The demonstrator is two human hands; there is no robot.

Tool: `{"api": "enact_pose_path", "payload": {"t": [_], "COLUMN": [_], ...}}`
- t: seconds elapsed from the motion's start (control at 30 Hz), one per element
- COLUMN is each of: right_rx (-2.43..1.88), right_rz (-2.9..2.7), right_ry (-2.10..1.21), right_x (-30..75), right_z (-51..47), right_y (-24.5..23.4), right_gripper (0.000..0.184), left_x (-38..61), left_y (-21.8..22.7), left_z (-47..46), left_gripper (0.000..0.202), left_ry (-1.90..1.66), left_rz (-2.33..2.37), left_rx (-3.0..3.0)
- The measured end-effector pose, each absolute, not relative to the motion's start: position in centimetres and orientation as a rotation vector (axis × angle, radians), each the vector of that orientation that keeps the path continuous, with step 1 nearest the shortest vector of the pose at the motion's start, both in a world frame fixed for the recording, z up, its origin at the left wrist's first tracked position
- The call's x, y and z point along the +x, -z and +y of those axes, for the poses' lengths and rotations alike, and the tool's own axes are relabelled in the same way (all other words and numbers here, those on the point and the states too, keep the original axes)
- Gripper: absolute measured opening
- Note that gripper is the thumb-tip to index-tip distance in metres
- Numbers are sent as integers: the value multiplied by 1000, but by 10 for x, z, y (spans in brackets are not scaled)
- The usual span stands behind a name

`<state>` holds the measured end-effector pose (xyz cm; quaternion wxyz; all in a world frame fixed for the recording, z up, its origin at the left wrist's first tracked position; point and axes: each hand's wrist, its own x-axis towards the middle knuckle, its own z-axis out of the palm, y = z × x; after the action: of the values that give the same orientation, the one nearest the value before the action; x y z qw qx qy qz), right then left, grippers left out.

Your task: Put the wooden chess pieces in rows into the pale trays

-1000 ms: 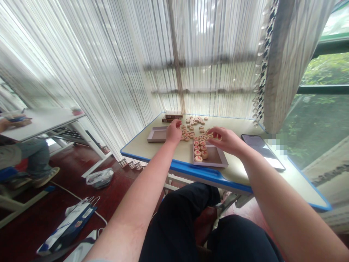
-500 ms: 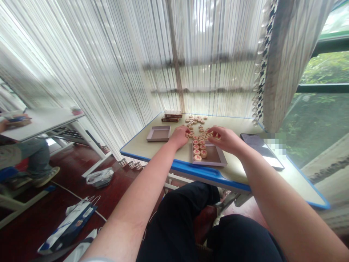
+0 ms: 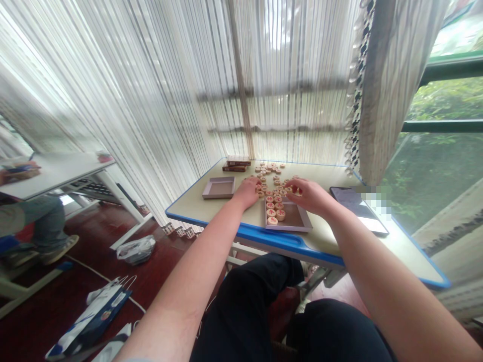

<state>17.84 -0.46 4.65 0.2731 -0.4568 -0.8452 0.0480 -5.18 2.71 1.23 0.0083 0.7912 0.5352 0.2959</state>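
Observation:
Round wooden Chinese chess pieces (image 3: 270, 170) lie loose across the desk. In the open shallow box (image 3: 298, 221) nearest me, several pieces with red characters (image 3: 279, 215) fill two columns along its left side. My left hand (image 3: 248, 192) rests at the left edge of the loose pieces, fingers curled down around a piece they partly hide. My right hand (image 3: 306, 193) hovers over the box's far right corner. Its thumb and index finger are bent and apart beside loose pieces; nothing is plainly held.
An empty shallow box part (image 3: 219, 188) sits left of my left hand, with stacked small boxes (image 3: 237, 163) behind it. A tablet or phone (image 3: 358, 210) lies at the right. Bags (image 3: 92, 322) are on the floor at left, near another desk (image 3: 71, 168) and a seated person.
The view has shifted slightly. Both hands stay among the same pieces, with only small finger movements. The pieces in the box look unchanged.

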Motion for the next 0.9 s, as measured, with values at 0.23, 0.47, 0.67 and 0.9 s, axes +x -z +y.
{"api": "enact_pose_path", "payload": {"t": [0.23, 0.47, 0.67, 0.9], "right_rx": [-1215, -1243, -1231, -1253], "right_rz": [-2261, -2279, -2279, -2264], "right_ry": [-111, -98, -108, -111], "right_x": [179, 179, 180, 181], "right_z": [-4, -2, 0, 1], "right_y": [-46, -43, -41, -40], "right_gripper": [28, 28, 27, 26], "left_x": [-52, -53, -53, -51], "left_y": [-13, -13, -13, -14], "left_z": [26, 27, 27, 28], "left_gripper": [35, 31, 27, 28], "left_ry": [-930, -913, -875, -806], "left_rz": [1634, 1658, 1740, 1767], "left_rx": [2380, 2405, 2436, 2462]}}
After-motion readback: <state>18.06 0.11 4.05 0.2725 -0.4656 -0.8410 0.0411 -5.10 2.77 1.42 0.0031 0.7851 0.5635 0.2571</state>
